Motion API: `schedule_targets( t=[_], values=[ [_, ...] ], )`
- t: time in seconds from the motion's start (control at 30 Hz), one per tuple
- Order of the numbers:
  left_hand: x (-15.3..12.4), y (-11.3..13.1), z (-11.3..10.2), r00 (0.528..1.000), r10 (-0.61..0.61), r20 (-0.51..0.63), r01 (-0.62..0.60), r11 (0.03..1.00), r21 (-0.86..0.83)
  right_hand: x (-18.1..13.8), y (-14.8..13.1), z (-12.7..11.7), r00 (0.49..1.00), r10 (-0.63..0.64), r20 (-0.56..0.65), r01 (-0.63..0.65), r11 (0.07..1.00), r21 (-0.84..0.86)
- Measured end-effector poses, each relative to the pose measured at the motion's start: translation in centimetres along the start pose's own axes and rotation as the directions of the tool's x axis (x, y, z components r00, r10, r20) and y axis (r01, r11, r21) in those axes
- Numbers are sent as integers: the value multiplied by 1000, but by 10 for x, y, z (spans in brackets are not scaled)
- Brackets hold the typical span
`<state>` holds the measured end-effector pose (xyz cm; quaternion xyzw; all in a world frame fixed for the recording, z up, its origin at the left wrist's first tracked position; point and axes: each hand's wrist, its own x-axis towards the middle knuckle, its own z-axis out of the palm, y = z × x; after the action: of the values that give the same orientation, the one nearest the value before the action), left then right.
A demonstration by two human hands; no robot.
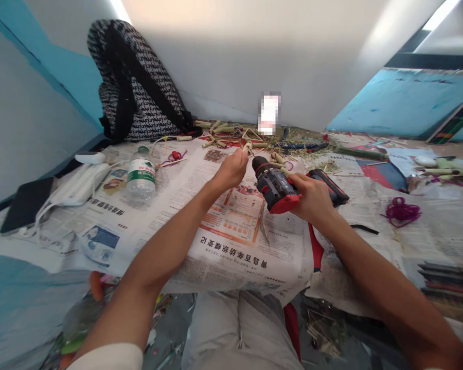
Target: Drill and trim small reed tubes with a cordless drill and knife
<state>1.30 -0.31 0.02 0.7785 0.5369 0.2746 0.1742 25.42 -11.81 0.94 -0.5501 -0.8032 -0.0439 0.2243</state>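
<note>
My right hand (314, 198) grips a red and black cordless drill (275, 187), held on its side above the newspaper-covered table (231, 241) with the chuck pointing up and left. My left hand (231, 167) is closed around a short pale stick piece (248, 147), pinched just beside the drill's chuck. More pale stick pieces (216, 128) lie scattered at the far side of the table beyond both hands.
A plastic water bottle (141, 174) stands at the left, near a white mask (75, 187) and a dark phone (25, 203). A patterned bag (135, 85) leans against the wall. Purple string (401, 210) lies at the right. Debris litters the floor under the table edge.
</note>
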Motion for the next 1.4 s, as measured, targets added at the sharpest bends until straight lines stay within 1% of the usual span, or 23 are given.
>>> schedule_targets(
  t=[0.27, 0.63, 0.83, 1.0, 1.17, 1.4],
  values=[
    [0, 3, -1, 1000, 11, 14, -10, 1000, -8, -1, -2, -1, 1000, 21, 0, -21, 1000, 0],
    [0, -1, -1, 999, 30, 12, -30, 1000, -8, 0, -3, -1, 999, 25, 20, -25, 1000, -5],
    [1, -2, 0, 998, 58, 7, -58, 998, -22, -1, -2, 0, 1000, 23, 8, -23, 1000, -1],
    [1, -2, 1, 999, 41, -9, -41, 999, -33, -1, -1, 1, 1000, 15, -1, -15, 1000, 5],
    [2, -5, 3, 997, 65, -29, -67, 996, -56, -1, 0, 2, 1000, 6, -14, -6, 1000, 9],
    [3, -7, 4, 998, 56, -30, -58, 995, -79, -1, 1, 3, 1000, 1, -21, 0, 1000, 15]
  ],
)
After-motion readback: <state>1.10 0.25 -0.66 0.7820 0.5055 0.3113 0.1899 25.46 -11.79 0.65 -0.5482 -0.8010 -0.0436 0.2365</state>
